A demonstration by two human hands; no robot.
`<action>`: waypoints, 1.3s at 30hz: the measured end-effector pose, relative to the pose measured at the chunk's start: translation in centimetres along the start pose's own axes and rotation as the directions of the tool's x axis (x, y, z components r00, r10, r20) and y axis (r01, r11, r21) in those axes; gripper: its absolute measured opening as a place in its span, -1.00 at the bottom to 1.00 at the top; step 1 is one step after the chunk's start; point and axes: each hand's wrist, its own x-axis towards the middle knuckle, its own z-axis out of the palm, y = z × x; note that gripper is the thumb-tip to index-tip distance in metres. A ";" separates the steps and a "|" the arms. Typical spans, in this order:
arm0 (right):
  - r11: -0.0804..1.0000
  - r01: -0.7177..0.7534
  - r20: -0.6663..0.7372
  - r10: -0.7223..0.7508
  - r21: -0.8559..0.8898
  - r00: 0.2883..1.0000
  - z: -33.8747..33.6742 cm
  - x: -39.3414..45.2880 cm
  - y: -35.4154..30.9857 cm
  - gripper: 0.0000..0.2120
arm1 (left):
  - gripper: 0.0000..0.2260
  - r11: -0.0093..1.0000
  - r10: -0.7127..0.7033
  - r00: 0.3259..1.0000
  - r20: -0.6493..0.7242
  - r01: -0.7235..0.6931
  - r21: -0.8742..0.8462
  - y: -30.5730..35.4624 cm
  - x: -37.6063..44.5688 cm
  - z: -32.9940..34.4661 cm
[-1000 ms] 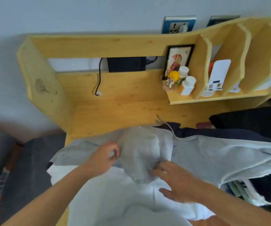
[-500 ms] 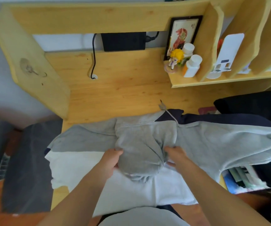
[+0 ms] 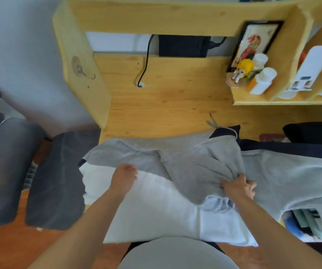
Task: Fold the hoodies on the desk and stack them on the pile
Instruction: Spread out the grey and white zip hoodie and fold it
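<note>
Hoodie (image 3: 204, 167) lies crosswise, hood apparently gripped by right hand (image 3: 238, 188)

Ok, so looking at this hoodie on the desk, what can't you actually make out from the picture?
All from the head view:
- Left hand: fingers curl away from the camera, so any grip on the hoodie is unclear.
- Hoodie's right sleeve: cut off by the frame edge.
- Dark clothes at right: cut off, so whether folded is unclear.
- Framed picture: detail too blurred.
- Hoodie's near hem: hidden by the person's body.
</note>
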 end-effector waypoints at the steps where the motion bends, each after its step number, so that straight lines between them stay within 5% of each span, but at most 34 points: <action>1: 1.000 -0.027 -0.020 0.028 0.016 0.999 -0.2 0.0 0.1 -0.46 | -0.90 0.991 -0.090 0.990 0.112 0.100 -0.085 0.8 -0.6 1.5; 4: 0.991 0.064 -0.052 -0.058 0.115 0.997 -2.2 -1.3 -1.0 -0.67 | -0.77 0.942 -0.291 0.853 0.433 0.334 -0.025 2.5 -3.3 6.6; 6: 0.940 0.218 -0.088 -0.202 0.261 0.975 -3.8 -3.8 -1.4 -0.83 | -0.56 0.923 -0.349 0.785 0.513 0.381 0.045 2.7 -4.5 9.2; 8: 0.845 0.375 -0.085 -0.371 0.381 0.925 -5.2 -7.6 -0.7 -0.70 | -0.50 0.904 -0.342 0.770 0.539 0.427 -0.036 2.7 -5.0 11.1; 11: 0.824 0.358 0.250 -0.494 0.439 0.833 -5.8 -10.6 2.3 -0.59 | -0.80 0.825 -0.229 0.858 0.459 0.421 -0.376 2.3 -4.9 11.2; 13: 0.901 0.191 0.448 -0.367 0.390 0.815 -5.4 -9.1 4.7 -0.55 | -0.90 0.811 -0.240 0.922 0.302 0.362 -0.459 1.3 -3.8 10.0; 16: 0.960 0.097 0.143 -0.138 0.262 0.980 -4.9 -3.7 6.5 -0.65 | -0.88 0.817 -0.285 0.949 0.138 0.316 -0.482 0.0 -2.6 7.9; 18: 0.972 0.098 0.024 -0.105 0.214 0.994 -5.2 -0.6 5.4 -0.77 | -0.90 0.838 -0.285 0.952 0.112 0.305 -0.452 -0.4 -2.0 7.5; 25: 0.917 0.069 0.164 -0.143 0.393 0.976 -4.6 4.4 -4.3 -0.46 | -0.86 0.944 -0.180 0.982 0.056 0.189 -0.269 2.7 2.8 10.1; 30: 0.883 0.022 0.219 -0.141 0.468 0.965 -4.0 4.3 -6.6 -0.66 | -0.83 0.950 -0.222 0.956 0.190 0.257 -0.180 4.7 2.9 12.0; 33: 0.717 -0.108 0.284 -0.130 0.689 0.950 -5.4 3.0 -6.3 -0.72 | -0.85 0.888 -0.150 0.960 0.236 0.236 -0.395 6.1 2.3 9.3; 36: 0.560 -0.183 0.335 -0.182 0.808 0.924 -7.5 1.6 -6.1 -0.74 | -0.74 0.726 0.067 0.985 0.158 0.061 -0.685 8.7 1.0 4.1; 39: 0.525 -0.152 0.355 -0.310 0.838 0.882 -8.7 0.0 -7.8 -0.74 | -0.77 0.729 0.214 0.976 0.050 -0.125 -0.673 12.0 -0.4 -0.8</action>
